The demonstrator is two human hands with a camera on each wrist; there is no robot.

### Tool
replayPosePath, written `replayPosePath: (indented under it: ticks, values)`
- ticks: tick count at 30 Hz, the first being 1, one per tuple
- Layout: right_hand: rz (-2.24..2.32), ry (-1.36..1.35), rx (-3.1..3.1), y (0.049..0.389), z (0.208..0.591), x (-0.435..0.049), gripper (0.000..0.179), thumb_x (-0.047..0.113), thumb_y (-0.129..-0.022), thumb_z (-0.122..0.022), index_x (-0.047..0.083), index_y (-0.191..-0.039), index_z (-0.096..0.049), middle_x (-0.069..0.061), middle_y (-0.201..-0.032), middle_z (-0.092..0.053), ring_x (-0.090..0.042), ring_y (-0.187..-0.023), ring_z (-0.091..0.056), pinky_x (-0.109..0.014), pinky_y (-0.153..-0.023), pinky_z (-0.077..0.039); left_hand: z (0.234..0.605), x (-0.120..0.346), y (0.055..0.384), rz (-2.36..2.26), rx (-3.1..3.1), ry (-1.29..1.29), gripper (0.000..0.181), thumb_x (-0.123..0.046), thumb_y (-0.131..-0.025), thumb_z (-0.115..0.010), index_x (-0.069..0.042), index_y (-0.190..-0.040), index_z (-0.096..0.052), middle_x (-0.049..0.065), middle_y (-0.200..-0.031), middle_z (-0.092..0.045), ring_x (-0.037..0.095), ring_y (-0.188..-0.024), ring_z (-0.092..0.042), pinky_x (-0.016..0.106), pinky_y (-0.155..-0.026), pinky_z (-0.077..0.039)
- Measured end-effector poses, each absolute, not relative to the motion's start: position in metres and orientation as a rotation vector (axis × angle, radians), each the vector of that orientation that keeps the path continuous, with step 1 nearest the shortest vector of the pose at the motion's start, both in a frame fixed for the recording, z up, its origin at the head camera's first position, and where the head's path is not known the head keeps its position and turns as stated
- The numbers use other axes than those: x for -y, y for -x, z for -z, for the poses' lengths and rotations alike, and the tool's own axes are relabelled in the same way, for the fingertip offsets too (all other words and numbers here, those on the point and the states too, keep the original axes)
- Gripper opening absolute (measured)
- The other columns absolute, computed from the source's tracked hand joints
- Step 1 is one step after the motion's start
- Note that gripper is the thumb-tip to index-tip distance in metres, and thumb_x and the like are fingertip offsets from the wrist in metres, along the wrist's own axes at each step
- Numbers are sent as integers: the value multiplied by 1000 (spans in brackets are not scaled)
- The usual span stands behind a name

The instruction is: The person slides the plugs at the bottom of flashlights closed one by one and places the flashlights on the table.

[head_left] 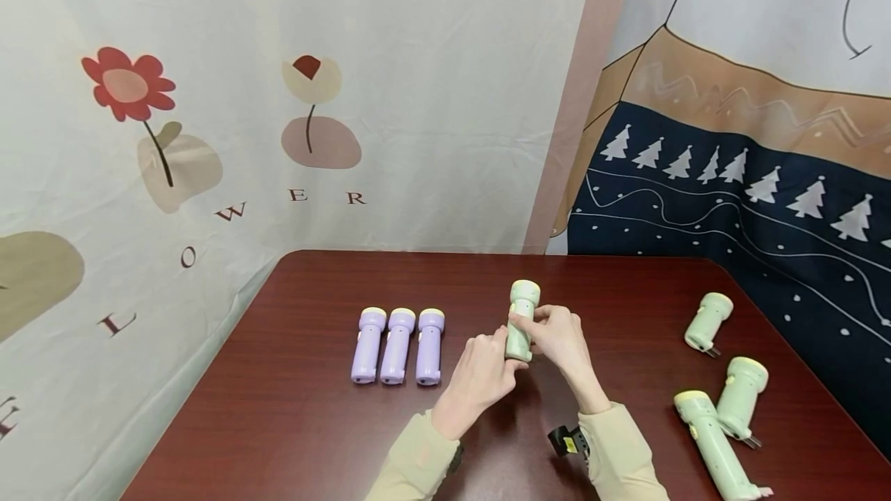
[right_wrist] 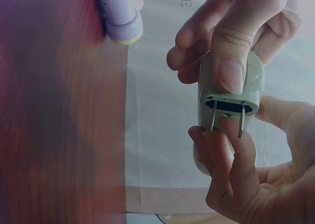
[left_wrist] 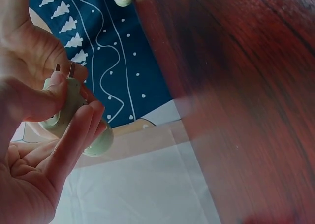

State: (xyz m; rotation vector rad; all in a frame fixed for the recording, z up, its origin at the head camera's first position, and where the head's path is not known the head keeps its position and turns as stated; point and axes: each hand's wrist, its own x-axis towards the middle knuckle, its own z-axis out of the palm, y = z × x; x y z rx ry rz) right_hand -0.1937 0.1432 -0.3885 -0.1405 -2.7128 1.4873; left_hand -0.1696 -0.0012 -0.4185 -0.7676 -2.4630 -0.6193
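A pale green flashlight [head_left: 525,296] with a yellowish rim is held in both hands over the middle of the table, its head pointing away from me. My left hand [head_left: 480,369] grips the tail end, and in the right wrist view its thumb [right_wrist: 231,76] lies against the casing just beside the plug slot. Two metal prongs [right_wrist: 241,120] stick out of that slot. My right hand [head_left: 562,339] pinches the body from the right side, fingertips close to the prongs. Part of the body is hidden behind fingers in both wrist views.
Left of the hands, three purple flashlights [head_left: 397,346] lie side by side, heads away from me. On the right lie three more green ones: one further back [head_left: 708,322], two nearer [head_left: 741,397] [head_left: 717,439], with prongs out. Printed cloth [head_left: 445,99] hangs behind the table [head_left: 306,439].
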Motion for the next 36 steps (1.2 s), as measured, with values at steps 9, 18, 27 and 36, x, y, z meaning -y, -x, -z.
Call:
replayPosePath:
  ticks: [9, 18, 27, 36]
  values:
    - [-1489, 154, 2721, 193, 388, -143, 44, 32, -82, -71, -6, -102, -67, -19, -89, -71, -24, -64, -70, -37, -62, -58, 419, 2, 170, 631, 2477, 800, 25, -16, -76, -75, -3, -86, -57, 4, -62, -59, 21, -55, -62, 24, -48, -46]
    - [-1475, 176, 2727, 194, 390, -143, 42, 33, -81, -72, -5, -97, -68, -18, -87, -71, -21, -60, -69, -36, -61, -57, 419, 3, 171, 625, 2486, 821, 23, -17, -77, -74, -3, -83, -57, 4, -61, -57, 22, -55, -61, 25, -46, -44]
    - [-1447, 180, 2742, 195, 390, -143, 41, 34, -81, -72, -4, -95, -69, -16, -84, -71, -25, -62, -70, -36, -59, -57, 419, 4, 171, 599, 2526, 840, 19, -14, -77, -71, -3, -86, -58, 5, -63, -58, 23, -56, -62, 25, -48, -45]
    - [-1400, 174, 2759, 195, 392, -143, 40, 33, -80, -72, -4, -95, -68, -14, -78, -70, -22, -59, -68, -31, -54, -55, 421, 4, 173, 589, 2555, 856, 19, -12, -77, -71, -2, -87, -58, 5, -63, -57, 22, -56, -61, 24, -48, -44]
